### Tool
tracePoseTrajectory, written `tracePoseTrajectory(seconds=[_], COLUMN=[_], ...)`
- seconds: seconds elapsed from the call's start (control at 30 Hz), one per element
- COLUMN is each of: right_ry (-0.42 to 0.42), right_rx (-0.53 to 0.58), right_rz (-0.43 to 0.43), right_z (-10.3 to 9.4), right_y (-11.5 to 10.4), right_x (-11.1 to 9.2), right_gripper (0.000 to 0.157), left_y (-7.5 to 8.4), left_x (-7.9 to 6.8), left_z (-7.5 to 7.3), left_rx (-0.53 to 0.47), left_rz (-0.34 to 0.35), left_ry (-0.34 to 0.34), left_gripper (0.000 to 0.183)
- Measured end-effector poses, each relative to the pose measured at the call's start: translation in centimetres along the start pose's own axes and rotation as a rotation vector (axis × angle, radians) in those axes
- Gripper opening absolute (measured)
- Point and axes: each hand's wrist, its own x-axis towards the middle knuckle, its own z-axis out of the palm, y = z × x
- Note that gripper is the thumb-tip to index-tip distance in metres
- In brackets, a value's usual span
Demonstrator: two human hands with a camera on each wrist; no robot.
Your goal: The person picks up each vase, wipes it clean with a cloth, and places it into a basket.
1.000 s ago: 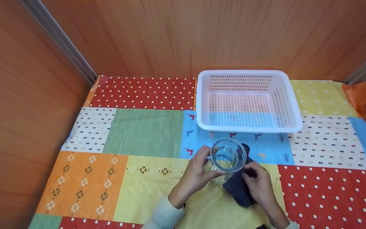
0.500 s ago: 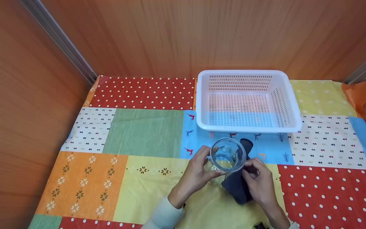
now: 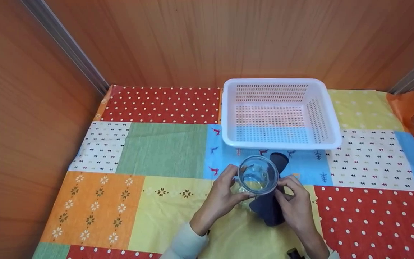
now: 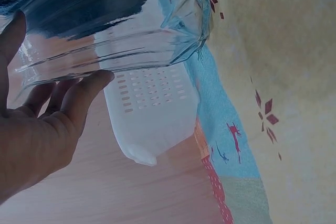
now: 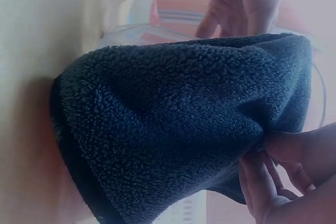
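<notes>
A clear glass jar [image 3: 258, 176] stands in front of the basket, its round mouth facing up toward the head camera. My left hand [image 3: 222, 196] grips it from the left, thumb near the front and fingers on the far side. On the jar's right side lies a dark blue-grey, fluffy cloth [image 3: 268, 212], pinched between thumb and fingers of my right hand [image 3: 295, 205]. The right wrist view shows the cloth [image 5: 173, 114] draped along the glass, hiding much of it. Through the jar [image 4: 152, 56] in the left wrist view, the dark cloth shows against the far wall.
Behind the jar sits a white perforated plastic basket [image 3: 282, 145] with nothing in it. A patchwork-print tablecloth [image 3: 167, 149] covers the table. Wooden panels [image 3: 174, 43] rise at the back and sides. By the right wrist is a small black object [image 3: 293, 253].
My right hand has shifted slightly, sliding the cloth along the jar; its far end now sticks out more behind the jar and its near end has moved up and left. Left hand and jar stay put.
</notes>
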Motion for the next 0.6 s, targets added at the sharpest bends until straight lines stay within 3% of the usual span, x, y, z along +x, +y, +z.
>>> tracePoseTrajectory(seconds=[0.33, 0.6], right_ry=[-0.053, -0.070], right_rx=[-0.077, -0.157], right_rz=[0.105, 0.025], right_z=[0.3, 0.3], right_y=[2.1, 4.3], right_x=[-0.1, -0.4], right_gripper=[0.024, 0.026], left_y=[0.0, 0.1], left_x=[-0.1, -0.1], left_z=[-0.1, -0.1], left_rx=[0.017, 0.030], left_rz=[-0.005, -0.019], left_ry=[-0.001, 0.000], left_gripper=[0.056, 0.059])
